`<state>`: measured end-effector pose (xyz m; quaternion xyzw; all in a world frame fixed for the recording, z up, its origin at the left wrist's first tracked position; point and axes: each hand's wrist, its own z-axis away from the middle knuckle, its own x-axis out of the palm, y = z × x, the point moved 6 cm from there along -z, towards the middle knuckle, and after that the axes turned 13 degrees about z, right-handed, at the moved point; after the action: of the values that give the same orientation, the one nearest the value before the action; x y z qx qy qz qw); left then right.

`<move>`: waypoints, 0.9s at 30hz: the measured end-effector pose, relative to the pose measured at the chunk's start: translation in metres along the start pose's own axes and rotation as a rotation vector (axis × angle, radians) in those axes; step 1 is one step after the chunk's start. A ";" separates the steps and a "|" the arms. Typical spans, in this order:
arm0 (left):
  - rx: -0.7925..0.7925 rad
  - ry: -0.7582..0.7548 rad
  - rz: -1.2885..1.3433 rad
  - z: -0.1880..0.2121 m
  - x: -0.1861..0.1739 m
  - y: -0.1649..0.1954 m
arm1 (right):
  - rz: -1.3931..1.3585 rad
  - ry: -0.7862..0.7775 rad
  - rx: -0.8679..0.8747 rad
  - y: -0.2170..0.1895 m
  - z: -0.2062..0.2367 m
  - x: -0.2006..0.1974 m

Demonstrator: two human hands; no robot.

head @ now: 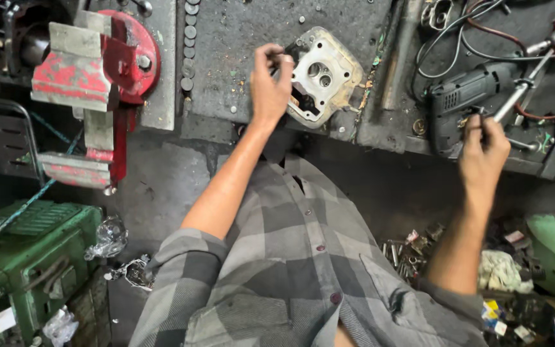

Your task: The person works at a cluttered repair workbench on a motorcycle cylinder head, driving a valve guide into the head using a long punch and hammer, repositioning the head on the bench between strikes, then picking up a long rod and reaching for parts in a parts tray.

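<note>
- Over on the far left, a beat-up red vise [94, 83] is bolted at the edge of the grimy surface [239, 38].
- Left hand [270, 83] has its fingers curled onto the edge of a pale metal cylinder head [325, 74] sitting flat on the surface.
- Dark electric drill [467, 99] lies just right of that, cables around it.
- Right hand [483, 151] is closed round a slim metal rod [521, 87] right beside the drill.
</note>
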<state>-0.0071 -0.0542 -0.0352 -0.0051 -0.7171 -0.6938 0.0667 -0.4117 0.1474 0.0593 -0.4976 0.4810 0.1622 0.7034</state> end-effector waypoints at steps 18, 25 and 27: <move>0.417 0.281 -0.656 0.008 -0.097 -0.001 | 0.422 0.386 0.044 0.030 -0.022 0.097; 0.350 0.378 -0.308 0.018 -0.121 -0.022 | 0.516 0.495 -0.034 0.066 -0.021 0.112; 0.349 0.416 -0.236 0.021 -0.124 -0.023 | 0.568 0.565 -0.044 0.089 -0.018 0.115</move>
<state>0.1120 -0.0237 -0.0713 0.2324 -0.7921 -0.5490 0.1311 -0.4276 0.1436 -0.0860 -0.3846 0.7704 0.2172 0.4597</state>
